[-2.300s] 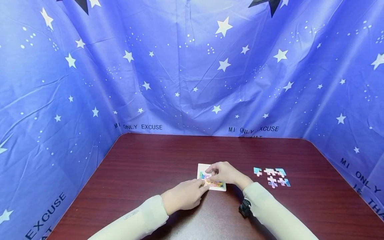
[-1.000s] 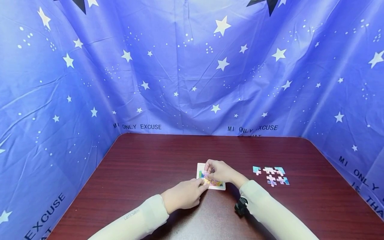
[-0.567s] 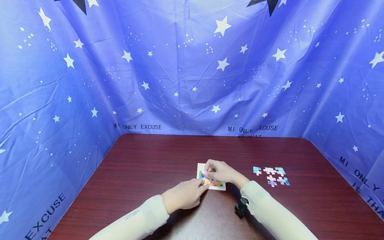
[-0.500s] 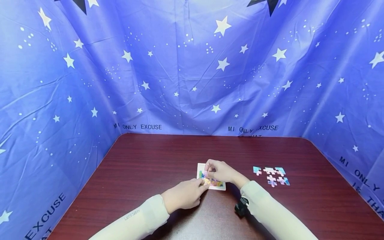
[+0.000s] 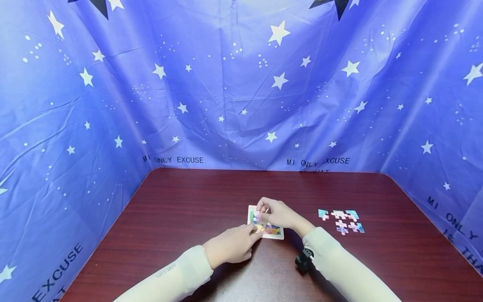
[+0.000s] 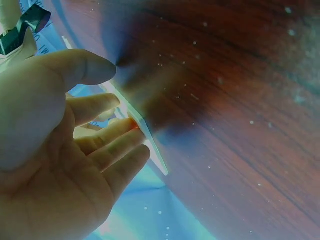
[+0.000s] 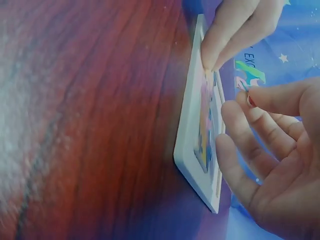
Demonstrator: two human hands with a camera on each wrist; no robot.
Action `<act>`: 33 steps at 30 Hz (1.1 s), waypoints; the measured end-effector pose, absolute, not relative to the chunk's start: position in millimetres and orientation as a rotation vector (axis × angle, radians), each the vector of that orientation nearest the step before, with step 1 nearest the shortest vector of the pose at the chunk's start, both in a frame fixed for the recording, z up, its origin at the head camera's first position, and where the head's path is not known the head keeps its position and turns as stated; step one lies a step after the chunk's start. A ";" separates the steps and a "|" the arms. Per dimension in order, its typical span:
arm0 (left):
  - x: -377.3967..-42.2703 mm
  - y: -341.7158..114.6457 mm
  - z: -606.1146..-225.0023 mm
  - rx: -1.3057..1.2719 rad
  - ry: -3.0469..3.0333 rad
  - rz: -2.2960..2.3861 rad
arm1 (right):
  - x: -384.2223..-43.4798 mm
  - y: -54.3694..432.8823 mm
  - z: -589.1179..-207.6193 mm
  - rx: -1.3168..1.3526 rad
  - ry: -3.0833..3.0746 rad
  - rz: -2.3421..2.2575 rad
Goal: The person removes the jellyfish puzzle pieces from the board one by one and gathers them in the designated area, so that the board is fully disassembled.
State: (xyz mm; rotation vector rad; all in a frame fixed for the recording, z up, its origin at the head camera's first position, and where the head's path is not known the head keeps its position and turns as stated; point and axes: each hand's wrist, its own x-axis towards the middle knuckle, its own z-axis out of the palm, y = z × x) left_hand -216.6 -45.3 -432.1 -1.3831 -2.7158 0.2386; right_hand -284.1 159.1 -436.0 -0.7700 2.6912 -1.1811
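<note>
A small white-framed puzzle tray (image 5: 279, 238) lies on the table, partly filled with colourful pieces. My left hand (image 5: 231, 244) reaches in from the near left, and its fingertips rest on the tray's picture and near edge. Above the far part of the tray, my right hand (image 5: 278, 214) pinches a jigsaw piece (image 7: 251, 71) between thumb and fingers. That piece is tilted and held clear of the tray in the right wrist view. Fingers cover part of the tray's picture in the head view.
Several loose jigsaw pieces (image 5: 342, 227) lie in a group to the right on the dark red wooden table (image 5: 188, 201). A black wrist camera (image 5: 304, 260) hangs under the right sleeve. Blue star-patterned cloth (image 5: 241, 84) encloses the table's back and sides.
My right hand has risen slightly with the jigsaw piece, showing more of the tray's upper left. Earlier it shifted a little leftward. My left hand stays in place.
</note>
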 end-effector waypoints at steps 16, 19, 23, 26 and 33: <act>-218.3 -44.8 -431.4 -1.384 -2.753 0.235 | -287.4 197.3 -431.9 -0.751 2.676 -1.175; -218.9 -45.3 -432.3 -1.387 -2.749 0.218 | -285.2 210.8 -431.8 -0.713 2.676 -1.176; -218.5 -46.7 -432.8 -1.380 -2.760 0.210 | -282.3 228.6 -432.4 -0.697 2.676 -1.193; -217.8 -47.4 -432.8 -1.375 -2.772 0.221 | -279.8 242.5 -431.9 -0.679 2.674 -1.213; -216.8 -48.1 -433.0 -1.379 -2.786 0.207 | -271.2 270.3 -425.9 -0.582 2.699 -1.227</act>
